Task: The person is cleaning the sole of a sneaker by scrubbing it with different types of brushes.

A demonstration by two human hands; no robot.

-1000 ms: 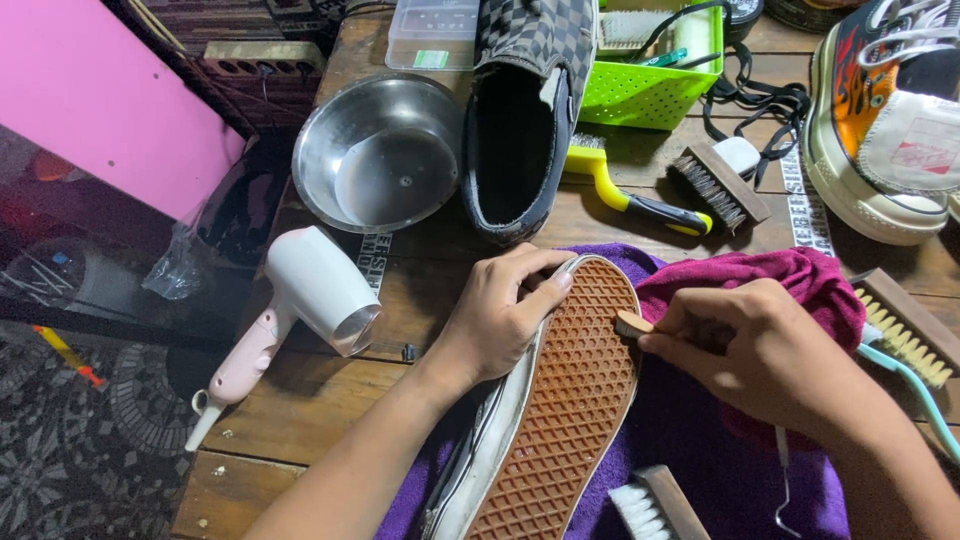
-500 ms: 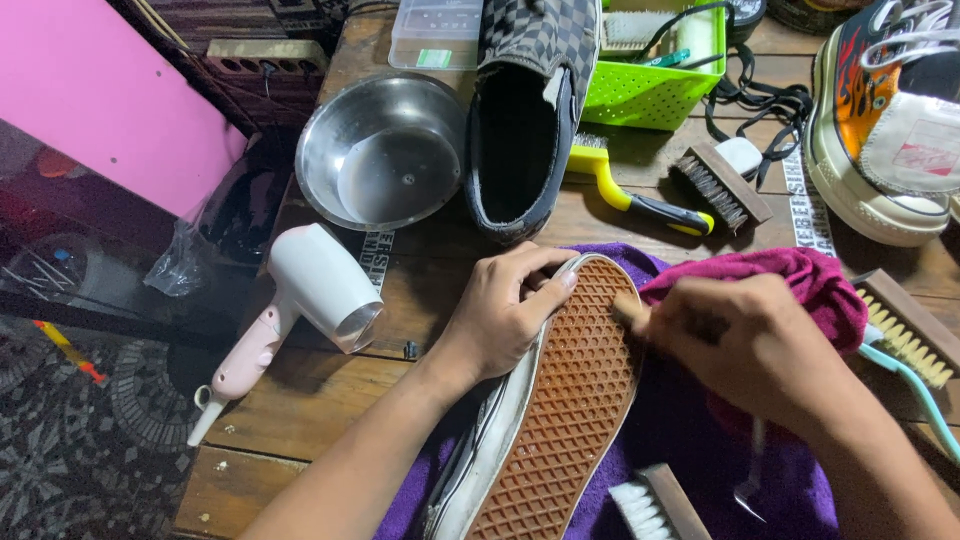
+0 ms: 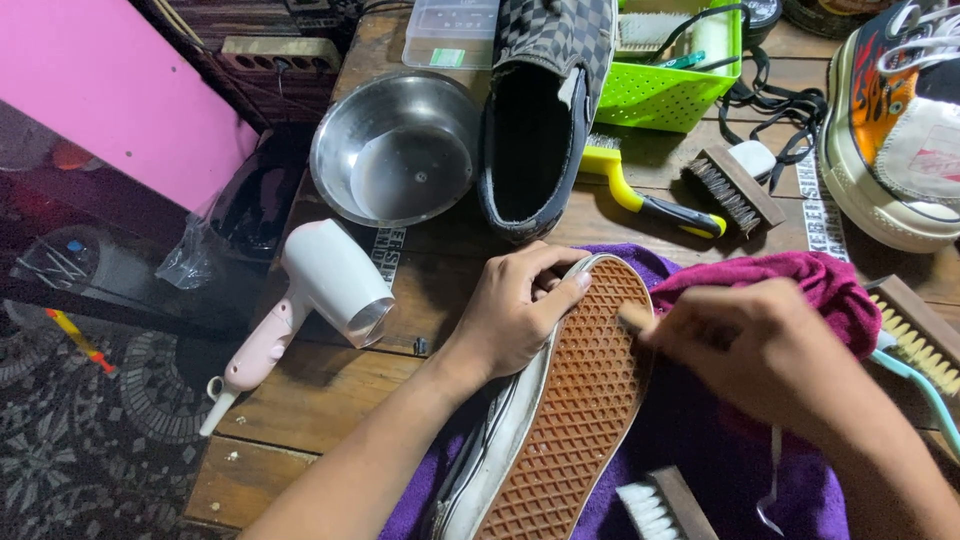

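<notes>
Right hand [image 3: 760, 350] lower on sole [image 3: 575, 400]

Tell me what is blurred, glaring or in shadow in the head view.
Head view: the right hand is smeared by motion blur, while the left hand on the shoe sole is sharp; the steel bowl shows a soft sheen without harsh glare; the floor at the left lies in dim shadow.

One head-worn view looks steeply down and forward onto the surface [image 3: 330, 400], close above the hands: left hand [image 3: 510, 315], right hand [image 3: 760, 350]. Beyond them the far edge is cut off; left of them, floor [image 3: 90, 440] shows beside the surface.
</notes>
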